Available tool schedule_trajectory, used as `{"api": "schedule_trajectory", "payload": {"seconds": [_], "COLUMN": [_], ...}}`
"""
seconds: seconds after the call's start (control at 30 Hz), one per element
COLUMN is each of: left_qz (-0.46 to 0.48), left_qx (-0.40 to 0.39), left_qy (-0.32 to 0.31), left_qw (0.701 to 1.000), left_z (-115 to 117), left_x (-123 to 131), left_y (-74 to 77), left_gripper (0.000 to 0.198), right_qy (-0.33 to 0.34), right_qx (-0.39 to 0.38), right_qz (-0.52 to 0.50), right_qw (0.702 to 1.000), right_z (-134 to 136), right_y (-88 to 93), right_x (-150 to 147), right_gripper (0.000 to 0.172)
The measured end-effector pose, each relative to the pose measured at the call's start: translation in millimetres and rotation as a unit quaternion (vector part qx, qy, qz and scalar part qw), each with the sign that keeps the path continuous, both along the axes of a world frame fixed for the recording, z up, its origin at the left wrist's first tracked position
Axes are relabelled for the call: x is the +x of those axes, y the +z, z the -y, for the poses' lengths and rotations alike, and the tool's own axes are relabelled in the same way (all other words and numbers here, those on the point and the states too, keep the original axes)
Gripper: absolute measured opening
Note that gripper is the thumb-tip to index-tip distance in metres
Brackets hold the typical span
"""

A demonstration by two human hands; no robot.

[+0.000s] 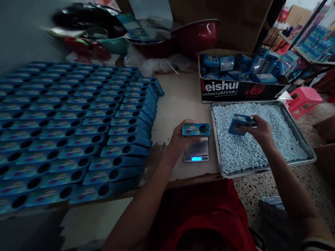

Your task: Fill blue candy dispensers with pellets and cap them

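Observation:
My left hand (180, 139) grips a flat blue box (196, 129) with a round black hole in its top, holding it just above a small digital scale (196, 153) whose display glows blue. My right hand (258, 130) holds a second blue box (239, 123), tilted, over a metal tray (300, 134) filled with small pale blue candies (248, 150). Both hands are closed round their boxes.
Rows of the same blue boxes (73, 132) cover the table's left half. A cardboard carton (235, 90) with more blue packs stands behind the tray. Red bowls (199, 35) and bags sit at the back. A pink stool (305, 99) stands on the floor at right.

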State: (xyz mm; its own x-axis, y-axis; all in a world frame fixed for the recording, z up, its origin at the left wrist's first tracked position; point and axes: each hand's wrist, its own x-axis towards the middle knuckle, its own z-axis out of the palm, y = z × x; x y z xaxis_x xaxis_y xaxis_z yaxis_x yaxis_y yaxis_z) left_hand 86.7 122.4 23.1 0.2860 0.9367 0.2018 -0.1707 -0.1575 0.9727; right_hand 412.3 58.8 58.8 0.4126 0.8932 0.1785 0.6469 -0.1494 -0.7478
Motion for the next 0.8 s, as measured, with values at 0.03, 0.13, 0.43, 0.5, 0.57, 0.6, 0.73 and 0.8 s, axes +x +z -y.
{"api": "schedule_trajectory", "payload": {"seconds": [0.03, 0.13, 0.43, 0.5, 0.57, 0.6, 0.73, 0.8], "left_qz": [0.001, -0.024, -0.067, -0.071, -0.072, -0.072, -0.104, -0.148], "left_qx": [-0.002, -0.013, -0.076, -0.051, -0.024, -0.015, -0.018, -0.010], "left_qy": [-0.004, -0.008, -0.014, -0.047, -0.077, -0.087, -0.102, -0.100], "left_qw": [1.000, 1.000, 0.995, 0.995, 0.994, 0.994, 0.989, 0.984], "left_z": [-1.5, -2.5, 13.4, 11.5, 9.3, 8.8, 12.1, 14.5], "left_x": [-0.8, 1.7, 19.8, 34.1, 53.1, 63.3, 97.9, 108.5], "left_y": [-1.7, -3.3, 17.5, 24.9, 31.2, 33.5, 34.8, 32.0], "left_gripper": [0.068, 0.064, 0.051, 0.053, 0.056, 0.059, 0.061, 0.059], "right_qy": [-0.011, -0.027, 0.135, 0.193, 0.180, 0.147, -0.032, -0.040], "right_qx": [0.010, 0.019, -0.091, -0.102, -0.113, -0.114, -0.041, 0.009], "right_qz": [0.005, 0.001, 0.245, 0.305, 0.302, 0.263, -0.108, -0.297], "right_qw": [1.000, 0.999, 0.956, 0.927, 0.929, 0.947, 0.993, 0.954], "right_z": [-9.5, -47.4, 8.8, 34.8, 39.2, 33.7, -5.5, -17.3], "right_y": [-5.0, -19.1, -35.1, -42.8, -50.4, -53.2, -53.3, -47.0], "right_x": [0.0, 0.9, 17.4, 14.5, 13.9, 15.2, 24.7, 24.6], "right_gripper": [0.051, 0.047, 0.066, 0.063, 0.047, 0.037, 0.027, 0.038]}}
